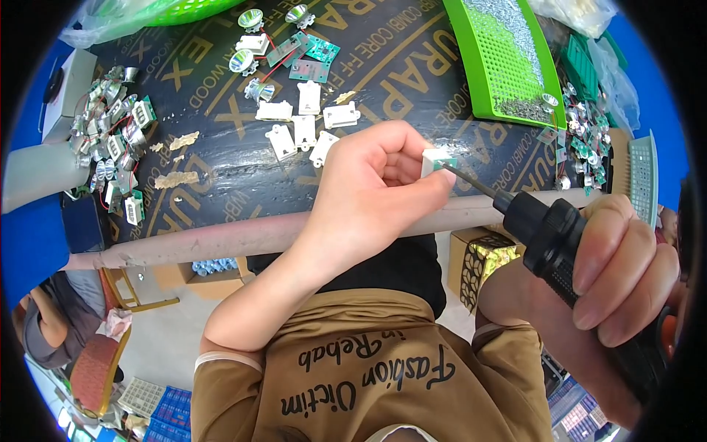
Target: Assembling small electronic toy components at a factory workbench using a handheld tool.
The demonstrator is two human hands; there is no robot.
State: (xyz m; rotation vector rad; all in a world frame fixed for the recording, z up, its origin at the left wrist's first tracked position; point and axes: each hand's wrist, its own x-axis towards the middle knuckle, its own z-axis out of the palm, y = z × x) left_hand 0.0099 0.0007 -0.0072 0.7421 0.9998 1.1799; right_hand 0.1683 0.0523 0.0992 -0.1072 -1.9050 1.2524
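My left hand [361, 199] pinches a small white plastic housing [428, 163] with a green circuit board in it, near the table's front edge. In my right hand [622, 269] is a black electric screwdriver [545, 232], gripped round its body. Its thin bit [471, 180] points left, with the tip at the housing's board beside my left thumb; whether it sits in a screw is too small to tell. Several loose white housings [304, 132] lie on the dark board beyond my left hand. Behind them are reflector lamps [243, 62] wired to green circuit boards [309, 70].
A green perforated tray [465, 70] of small screws stands at the far right. Piles of wired lamp assemblies lie at the left [114, 147] and right [585, 151]. Torn brown scraps [177, 179] are on the table's left. A patterned carton [479, 265] stands below the pale front edge [243, 239].
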